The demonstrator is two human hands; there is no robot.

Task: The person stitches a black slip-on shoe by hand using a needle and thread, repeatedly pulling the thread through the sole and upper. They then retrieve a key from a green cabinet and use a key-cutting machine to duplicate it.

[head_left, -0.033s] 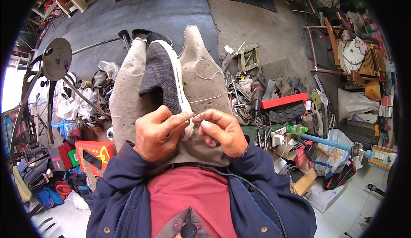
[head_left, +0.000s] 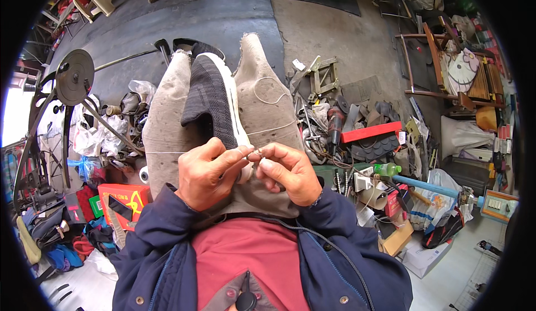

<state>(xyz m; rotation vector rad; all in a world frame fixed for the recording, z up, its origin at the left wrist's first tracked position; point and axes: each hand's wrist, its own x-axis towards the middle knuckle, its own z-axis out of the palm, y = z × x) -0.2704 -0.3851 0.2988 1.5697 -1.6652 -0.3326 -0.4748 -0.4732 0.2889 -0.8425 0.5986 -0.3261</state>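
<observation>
A cluttered workshop floor (head_left: 223,26) spreads out, with tools heaped at three o'clock and a wheel (head_left: 74,77) at nine. A dark shoe (head_left: 209,101) lies at centre between the knees. The left hand (head_left: 209,172) and right hand (head_left: 286,171), fingers pinched narrow, meet on a thread (head_left: 255,153) at the shoe's heel.
</observation>
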